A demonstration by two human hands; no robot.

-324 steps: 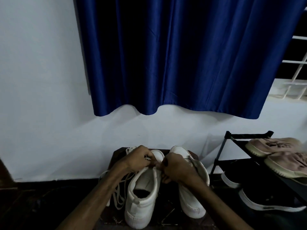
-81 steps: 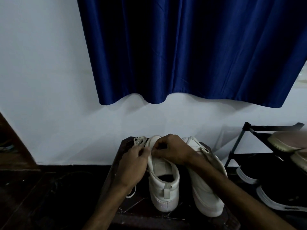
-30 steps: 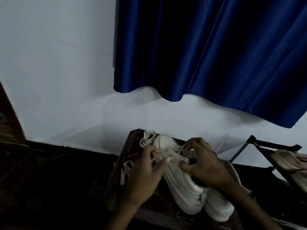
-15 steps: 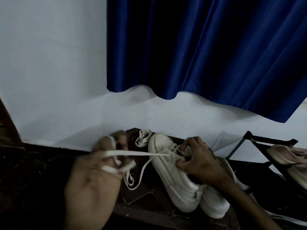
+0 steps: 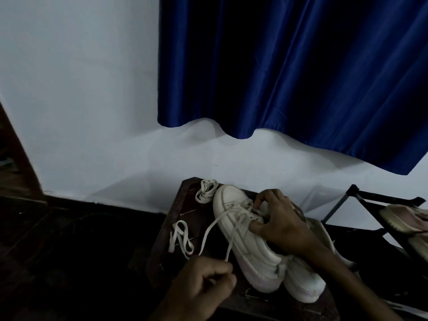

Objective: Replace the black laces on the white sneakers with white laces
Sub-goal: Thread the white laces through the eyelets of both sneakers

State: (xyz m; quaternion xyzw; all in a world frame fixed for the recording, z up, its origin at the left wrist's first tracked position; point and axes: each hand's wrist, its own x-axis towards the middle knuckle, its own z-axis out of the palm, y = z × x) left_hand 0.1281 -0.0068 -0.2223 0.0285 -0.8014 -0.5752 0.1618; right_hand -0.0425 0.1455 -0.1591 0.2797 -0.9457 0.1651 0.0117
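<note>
Two white sneakers lie on a dark wooden stool (image 5: 176,218). The nearer sneaker (image 5: 245,242) is tipped on its side, toe toward the wall; the other sneaker (image 5: 303,283) lies behind it. A white lace (image 5: 215,230) runs from its eyelets down to my left hand (image 5: 203,283), which pinches the lace end. My right hand (image 5: 280,225) grips the sneaker's tongue area at the eyelets. A bundled white lace (image 5: 206,191) sits by the toe, and a loose white lace loop (image 5: 180,239) lies on the stool's left side. No black lace is visible.
A blue curtain (image 5: 289,70) hangs over the white wall. A black shoe rack (image 5: 361,200) stands at the right with pinkish shoes (image 5: 403,218) on top. The floor to the left is dark.
My left hand has dropped from a raised pull out to the left down to the stool's front edge, still holding the lace. The right hand stays on the sneaker.
</note>
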